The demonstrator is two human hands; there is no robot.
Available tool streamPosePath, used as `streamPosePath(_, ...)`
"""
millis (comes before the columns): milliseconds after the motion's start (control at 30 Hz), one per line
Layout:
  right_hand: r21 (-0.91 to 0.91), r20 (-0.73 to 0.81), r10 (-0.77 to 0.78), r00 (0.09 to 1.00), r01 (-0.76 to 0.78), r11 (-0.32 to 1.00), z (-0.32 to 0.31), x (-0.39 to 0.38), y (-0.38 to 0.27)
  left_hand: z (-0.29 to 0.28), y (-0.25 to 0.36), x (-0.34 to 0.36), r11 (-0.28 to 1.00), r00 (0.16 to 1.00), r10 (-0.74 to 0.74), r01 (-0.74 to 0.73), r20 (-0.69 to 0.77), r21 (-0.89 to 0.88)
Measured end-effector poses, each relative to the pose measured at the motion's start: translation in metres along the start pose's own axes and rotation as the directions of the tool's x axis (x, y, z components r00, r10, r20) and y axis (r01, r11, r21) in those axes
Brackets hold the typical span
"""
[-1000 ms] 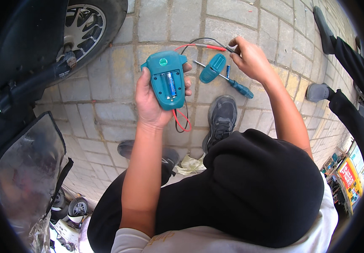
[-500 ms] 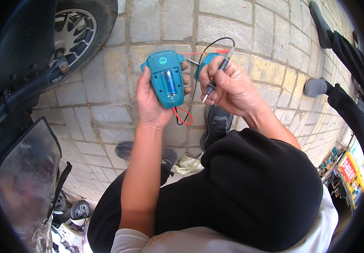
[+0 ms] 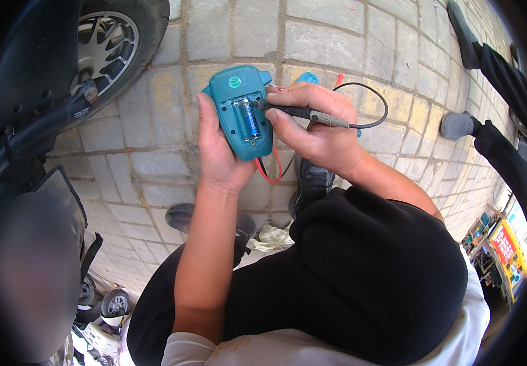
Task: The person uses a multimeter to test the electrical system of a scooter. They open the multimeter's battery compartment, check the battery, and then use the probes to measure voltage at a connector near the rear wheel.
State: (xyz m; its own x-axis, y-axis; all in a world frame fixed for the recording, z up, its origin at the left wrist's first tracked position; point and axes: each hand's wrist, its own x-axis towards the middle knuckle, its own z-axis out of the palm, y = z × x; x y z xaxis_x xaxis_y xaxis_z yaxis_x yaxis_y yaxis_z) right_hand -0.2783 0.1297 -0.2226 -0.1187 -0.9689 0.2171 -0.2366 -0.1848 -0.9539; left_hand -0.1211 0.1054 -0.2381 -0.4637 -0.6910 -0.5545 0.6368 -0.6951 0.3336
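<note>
My left hand [image 3: 220,160] is wrapped round a teal multimeter [image 3: 252,148], its back facing up. The battery compartment lies uncovered, with one blue-and-silver battery [image 3: 250,120] in it. Between thumb and fingers, my right hand [image 3: 330,137] pinches a black test probe [image 3: 303,112]. Its tip is at the battery's upper end; whether it touches cannot be made out. A black lead [image 3: 386,107] loops out from the probe's grey end. Beyond the right hand a teal piece [image 3: 307,78] shows, mostly hidden, near a red tip [image 3: 339,79]. A red lead [image 3: 267,177] hangs below the meter.
Grey and yellow paving [image 3: 324,39] lies underneath. A vehicle wheel [image 3: 108,49] and dark bodywork stand at the left. My shoe [image 3: 313,183] is below the hands, near a crumpled pale scrap [image 3: 272,238]. Another person's shoe [image 3: 457,126] and dark trouser legs are at the right.
My right hand has moved left and turned the black probe, bringing its tip from beside the multimeter to the battery compartment. The black lead now loops out to the right.
</note>
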Motion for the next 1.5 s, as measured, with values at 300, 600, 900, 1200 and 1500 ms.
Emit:
streamPosePath(300, -0.085, 0.004, -0.102, 0.995, 0.102, 0.991, -0.001, 0.007, -0.006, 0.008, 0.001, -0.001, 1.0, 0.996, 0.017, -0.015, 0.083, -0.023)
streamPosePath(600, -0.137, 0.041, -0.236, 0.971, 0.24, 0.961, 0.004, 0.008, -0.011, 0.014, -0.007, 0.002, 0.995, 0.996, 0.069, -0.065, 0.061, -0.073)
streamPosePath(900, -0.123, 0.032, -0.237, 0.971, 0.239, 0.963, 0.006, 0.01, -0.012, 0.013, -0.007, 0.004, 0.992, 0.99, 0.095, -0.086, 0.101, -0.095)
streamPosePath(1200, -0.136, -0.01, -0.275, 0.961, 0.271, 0.953, 0.008, 0.011, -0.014, 0.015, -0.007, 0.005, 0.987, 0.982, 0.137, -0.125, 0.13, -0.098)
streamPosePath(1500, 0.115, -0.025, 0.168, 0.986, -0.164, 0.98, 0.006, 0.013, -0.022, 0.01, -0.004, 0.0, 0.993, 0.993, 0.093, -0.087, 0.068, -0.085)
